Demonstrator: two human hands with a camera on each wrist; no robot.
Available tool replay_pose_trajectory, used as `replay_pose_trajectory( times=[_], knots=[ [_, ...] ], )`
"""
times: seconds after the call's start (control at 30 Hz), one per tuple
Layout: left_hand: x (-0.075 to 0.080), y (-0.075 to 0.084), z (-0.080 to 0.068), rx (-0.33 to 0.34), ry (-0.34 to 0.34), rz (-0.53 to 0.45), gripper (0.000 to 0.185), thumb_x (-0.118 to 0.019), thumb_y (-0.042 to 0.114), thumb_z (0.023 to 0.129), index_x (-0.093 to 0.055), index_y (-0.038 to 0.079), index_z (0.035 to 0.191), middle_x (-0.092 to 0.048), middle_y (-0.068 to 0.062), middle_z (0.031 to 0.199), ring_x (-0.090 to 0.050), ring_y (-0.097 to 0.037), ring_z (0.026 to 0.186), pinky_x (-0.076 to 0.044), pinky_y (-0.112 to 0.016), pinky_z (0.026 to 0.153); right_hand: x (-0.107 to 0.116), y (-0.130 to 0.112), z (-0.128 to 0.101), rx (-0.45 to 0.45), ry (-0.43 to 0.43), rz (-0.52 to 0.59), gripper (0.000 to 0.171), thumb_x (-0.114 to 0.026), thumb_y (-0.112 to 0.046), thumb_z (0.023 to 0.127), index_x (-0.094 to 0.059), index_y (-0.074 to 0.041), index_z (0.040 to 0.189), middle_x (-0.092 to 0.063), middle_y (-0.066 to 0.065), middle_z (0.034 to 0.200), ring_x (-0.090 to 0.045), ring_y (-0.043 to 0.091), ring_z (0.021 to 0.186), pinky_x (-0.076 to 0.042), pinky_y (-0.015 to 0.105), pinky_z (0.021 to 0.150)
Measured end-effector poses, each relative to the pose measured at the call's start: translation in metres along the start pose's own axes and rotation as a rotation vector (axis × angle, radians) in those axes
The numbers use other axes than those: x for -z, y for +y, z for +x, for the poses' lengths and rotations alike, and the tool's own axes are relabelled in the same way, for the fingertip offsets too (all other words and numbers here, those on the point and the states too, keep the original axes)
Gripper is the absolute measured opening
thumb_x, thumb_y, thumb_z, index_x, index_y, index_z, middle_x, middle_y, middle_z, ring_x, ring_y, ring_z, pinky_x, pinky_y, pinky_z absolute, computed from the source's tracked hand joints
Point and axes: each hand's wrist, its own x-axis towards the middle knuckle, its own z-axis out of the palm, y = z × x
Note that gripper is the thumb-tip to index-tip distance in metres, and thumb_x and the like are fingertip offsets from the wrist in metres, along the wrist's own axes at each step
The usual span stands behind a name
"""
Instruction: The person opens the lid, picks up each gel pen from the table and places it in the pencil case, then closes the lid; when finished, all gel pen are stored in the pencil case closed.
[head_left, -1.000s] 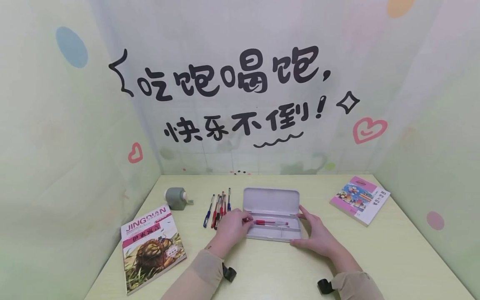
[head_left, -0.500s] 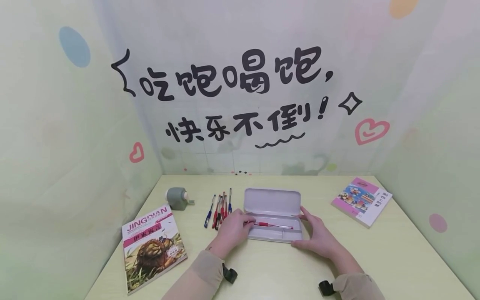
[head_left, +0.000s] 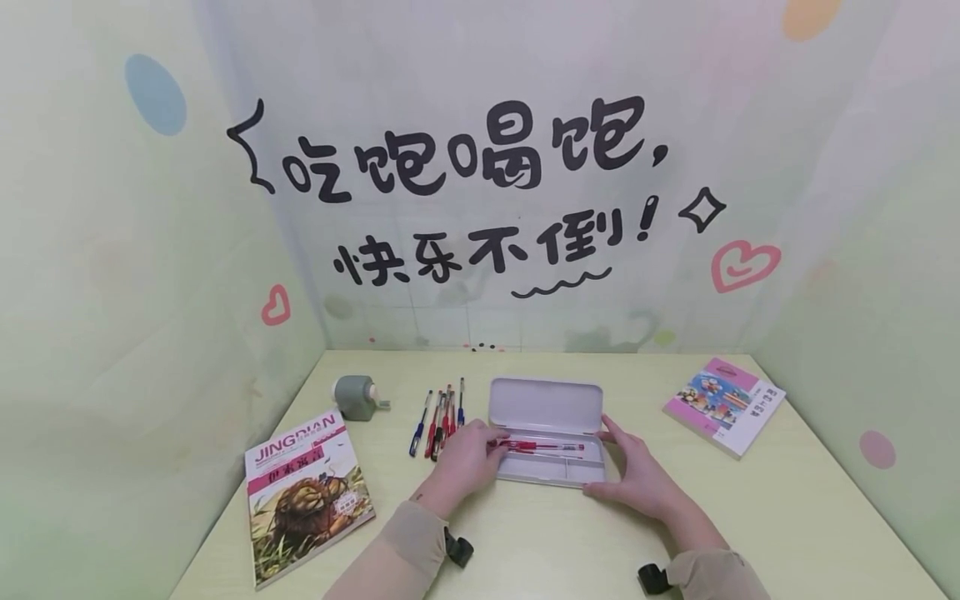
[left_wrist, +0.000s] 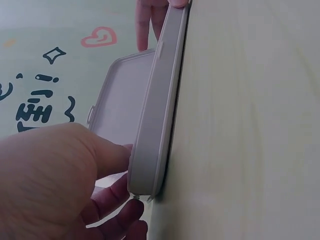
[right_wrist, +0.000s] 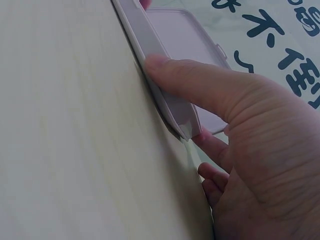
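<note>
An open pale-lilac metal pencil case (head_left: 546, 406) lies in the middle of the table, its lid tipped back. Inside the long rear compartment a red gel pen (head_left: 528, 447) with a clear barrel lies lengthwise. My left hand (head_left: 467, 457) reaches over the case's left end and pinches the pen's left end between thumb and fingers; in the left wrist view the case wall hides the pen. My right hand (head_left: 637, 473) grips the case's right end, its thumb (right_wrist: 177, 75) on the front wall and fingers behind.
Several blue, red and black pens (head_left: 442, 421) lie left of the case. Farther left are a grey-green pencil sharpener (head_left: 355, 397) and a book with a lion cover (head_left: 309, 500). A pink and white book (head_left: 724, 406) lies at the back right.
The red pen has shifted slightly within the case, under the left hand. The right hand keeps its place at the case's right end. The head view has shifted slightly.
</note>
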Motion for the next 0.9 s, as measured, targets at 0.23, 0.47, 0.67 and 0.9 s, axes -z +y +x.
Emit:
replay_pose_trajectory(
  times=[0.23,0.47,0.67,0.9],
  knots=[
    [0.017,-0.010,0.003,0.026,0.104,0.060,0.028,-0.074,0.026,0.104,-0.079,0.018,0.131,-0.077,-0.001,0.107,-0.069,-0.016,0.093,-0.060,-0.036,0.080,0.000,0.000,0.000,-0.007,-0.009,0.002,0.132,-0.097,-0.050,0.078,-0.019,-0.006,0.176,-0.052,0.021,0.167,-0.029,0.057,0.162,-0.021,0.081,0.128],
    [0.034,-0.038,0.005,0.184,0.198,0.183,0.035,-0.075,0.028,0.103,-0.076,0.016,0.135,-0.077,-0.012,0.120,-0.072,-0.031,0.106,-0.063,-0.051,0.091,0.001,0.000,0.000,-0.008,-0.007,0.004,0.133,-0.098,-0.050,0.078,-0.019,-0.006,0.176,-0.051,0.021,0.167,-0.029,0.057,0.162,-0.022,0.081,0.127],
    [0.048,-0.059,0.001,0.332,0.188,0.219,0.044,-0.073,0.030,0.104,-0.069,0.012,0.144,-0.071,-0.020,0.129,-0.070,-0.038,0.111,-0.064,-0.055,0.092,0.000,-0.001,0.000,-0.006,-0.009,0.006,0.133,-0.098,-0.049,0.077,-0.019,-0.005,0.175,-0.051,0.022,0.167,-0.029,0.058,0.161,-0.021,0.080,0.128],
    [0.058,-0.070,-0.001,0.411,0.141,0.188,0.047,-0.069,0.026,0.105,-0.064,0.008,0.148,-0.068,-0.028,0.137,-0.069,-0.045,0.118,-0.062,-0.061,0.099,0.001,-0.003,-0.001,-0.001,-0.012,-0.001,0.133,-0.098,-0.046,0.078,-0.019,-0.005,0.175,-0.051,0.021,0.167,-0.029,0.058,0.161,-0.022,0.080,0.128]
  ],
)
